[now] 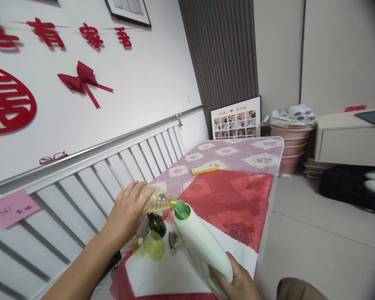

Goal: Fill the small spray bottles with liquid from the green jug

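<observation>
Head cam: holding pale-green btl (204, 243), slanted lengthwise, near base w/ R hand (237, 278), tipped clear btl (160, 200) neck-first at its mouth w/ L hand (125, 214).

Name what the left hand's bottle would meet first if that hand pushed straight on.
Most likely the open mouth of the pale green container: the bottle in the left hand points at it, though depth leaves unclear whether they touch.

Clear bottle (161, 200) at open green container (203, 245)
</observation>
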`<move>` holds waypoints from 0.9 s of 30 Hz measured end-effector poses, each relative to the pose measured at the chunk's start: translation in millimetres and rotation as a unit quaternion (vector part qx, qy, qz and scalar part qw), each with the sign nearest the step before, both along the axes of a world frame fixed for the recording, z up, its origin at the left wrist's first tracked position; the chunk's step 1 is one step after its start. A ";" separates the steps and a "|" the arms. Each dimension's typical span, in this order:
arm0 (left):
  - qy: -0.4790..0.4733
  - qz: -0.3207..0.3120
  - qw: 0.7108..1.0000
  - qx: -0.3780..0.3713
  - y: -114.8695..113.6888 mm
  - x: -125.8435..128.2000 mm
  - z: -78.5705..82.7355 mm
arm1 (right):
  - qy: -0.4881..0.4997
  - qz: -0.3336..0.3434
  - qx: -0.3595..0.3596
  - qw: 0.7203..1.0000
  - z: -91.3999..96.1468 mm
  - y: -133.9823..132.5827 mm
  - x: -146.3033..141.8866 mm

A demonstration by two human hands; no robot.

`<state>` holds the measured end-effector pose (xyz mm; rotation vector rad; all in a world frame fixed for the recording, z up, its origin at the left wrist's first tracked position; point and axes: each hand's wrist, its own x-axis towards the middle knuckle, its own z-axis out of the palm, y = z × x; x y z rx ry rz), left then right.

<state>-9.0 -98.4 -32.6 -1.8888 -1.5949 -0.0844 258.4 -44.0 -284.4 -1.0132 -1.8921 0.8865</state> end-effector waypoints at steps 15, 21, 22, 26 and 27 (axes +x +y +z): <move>0.021 0.006 1.000 0.001 -0.1 4.3 4.7 | 0.004 -0.005 0.005 1.000 -1.9 1.7 -0.8; 0.027 0.004 1.000 0.001 0.6 3.3 5.0 | 0.005 -0.007 0.010 1.000 -1.3 1.9 -0.9; 0.029 0.004 1.000 0.001 0.5 3.4 5.2 | 0.006 -0.005 0.009 1.000 -0.8 1.7 -0.9; 0.039 0.003 0.999 0.003 -0.2 3.7 5.5 | 0.015 -0.009 0.004 1.000 1.0 0.7 -0.6; 0.042 0.004 0.999 0.006 -0.2 3.6 5.4 | 0.017 -0.008 0.002 1.000 1.2 0.4 -0.5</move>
